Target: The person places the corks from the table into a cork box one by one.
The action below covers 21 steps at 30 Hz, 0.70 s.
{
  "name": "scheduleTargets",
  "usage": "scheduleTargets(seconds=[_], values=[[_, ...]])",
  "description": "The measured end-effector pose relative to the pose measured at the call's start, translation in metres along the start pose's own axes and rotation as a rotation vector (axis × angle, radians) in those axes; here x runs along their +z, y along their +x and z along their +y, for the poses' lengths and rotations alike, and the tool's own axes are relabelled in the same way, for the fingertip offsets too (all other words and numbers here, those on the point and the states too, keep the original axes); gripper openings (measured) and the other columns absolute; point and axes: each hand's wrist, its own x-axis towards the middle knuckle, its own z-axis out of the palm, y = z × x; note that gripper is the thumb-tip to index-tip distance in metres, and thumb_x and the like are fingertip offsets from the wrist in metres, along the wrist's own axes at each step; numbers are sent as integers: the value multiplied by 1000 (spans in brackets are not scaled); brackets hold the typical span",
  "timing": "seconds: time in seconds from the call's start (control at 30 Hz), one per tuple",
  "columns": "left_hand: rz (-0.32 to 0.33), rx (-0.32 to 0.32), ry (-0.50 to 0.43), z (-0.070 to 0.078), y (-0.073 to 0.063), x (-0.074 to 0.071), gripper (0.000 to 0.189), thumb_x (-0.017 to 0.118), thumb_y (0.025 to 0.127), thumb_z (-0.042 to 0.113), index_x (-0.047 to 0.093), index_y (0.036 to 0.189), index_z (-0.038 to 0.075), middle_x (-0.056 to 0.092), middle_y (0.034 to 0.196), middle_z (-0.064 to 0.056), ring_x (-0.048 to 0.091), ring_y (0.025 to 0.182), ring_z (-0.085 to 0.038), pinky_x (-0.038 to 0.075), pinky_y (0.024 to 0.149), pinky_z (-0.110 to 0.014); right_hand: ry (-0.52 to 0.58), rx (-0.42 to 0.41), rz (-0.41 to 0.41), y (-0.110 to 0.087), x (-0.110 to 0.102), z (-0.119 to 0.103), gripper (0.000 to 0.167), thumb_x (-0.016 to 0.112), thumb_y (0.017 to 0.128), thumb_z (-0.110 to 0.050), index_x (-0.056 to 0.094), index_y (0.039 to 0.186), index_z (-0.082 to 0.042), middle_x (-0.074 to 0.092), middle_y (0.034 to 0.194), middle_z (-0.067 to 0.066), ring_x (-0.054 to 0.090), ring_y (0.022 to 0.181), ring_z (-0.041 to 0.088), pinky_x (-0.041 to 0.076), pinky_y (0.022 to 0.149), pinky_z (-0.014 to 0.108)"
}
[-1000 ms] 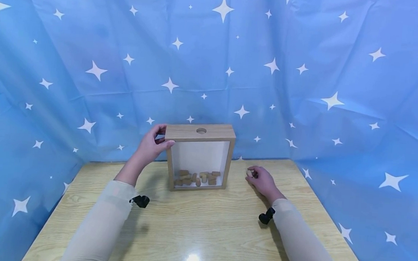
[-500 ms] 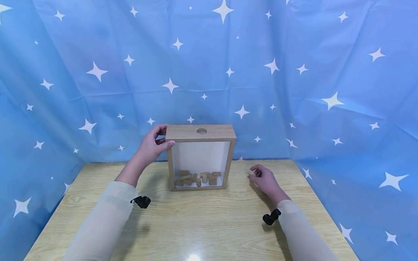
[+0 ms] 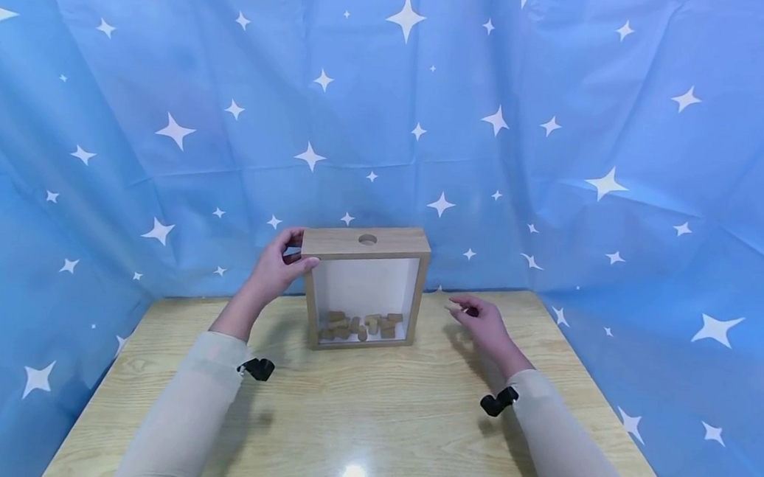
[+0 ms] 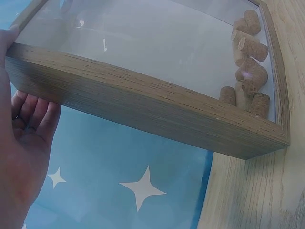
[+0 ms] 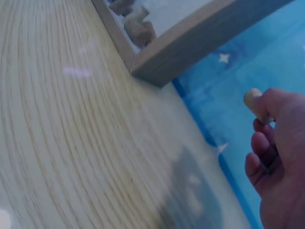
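A wooden shadow-box frame (image 3: 421, 300) stands upright on the table, with a round hole (image 3: 368, 240) in its top and a clear front. Several corks (image 4: 254, 49) lie piled along the bottom inside it. My left hand (image 3: 272, 266) grips the frame's upper left corner, thumb on the front and fingers behind. To the right of the frame, my right hand (image 3: 487, 329) pinches one cork (image 5: 252, 98) between thumb and fingertips. That hand is raised above the table, its shadow falling on the wood below.
The light wood table (image 3: 356, 414) ends at the back against a blue curtain (image 3: 556, 228) printed with white stars. A small black device (image 3: 258, 368) is strapped on the left wrist and another black device (image 3: 498, 401) on the right.
My right hand has lifted off the table with the cork and shifted slightly toward the frame. The left hand and frame have stayed in place.
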Motion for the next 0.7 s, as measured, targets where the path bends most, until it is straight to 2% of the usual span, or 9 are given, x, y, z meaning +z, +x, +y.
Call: scheduleTargets(seconds=[0.23, 0.43, 0.7], values=[[4, 6, 0, -1, 1, 0, 70, 82, 103, 28, 48, 159, 3, 52, 147, -22, 51, 143, -39, 41, 125, -56, 28, -39, 37, -2, 1, -17, 35, 80, 106, -27, 78, 134, -6, 72, 111, 12, 63, 95, 23, 54, 75, 26], [1, 10, -1, -1, 0, 1, 69, 82, 102, 29, 49, 158, 3, 52, 146, -22, 52, 142, -39, 43, 124, -57, 70, -36, 46, -6, -1, -36, 35, 80, 106, -35, 81, 134, -14, 69, 106, 7, 59, 90, 22, 54, 70, 31], [1, 8, -6, -1, 0, 1, 71, 82, 103, 29, 48, 159, 3, 51, 147, -23, 53, 143, -40, 46, 121, -58, 72, -147, 81, -6, -10, -69, 29, 76, 108, -23, 79, 135, -11, 64, 104, 11, 55, 82, 21, 48, 64, 29]])
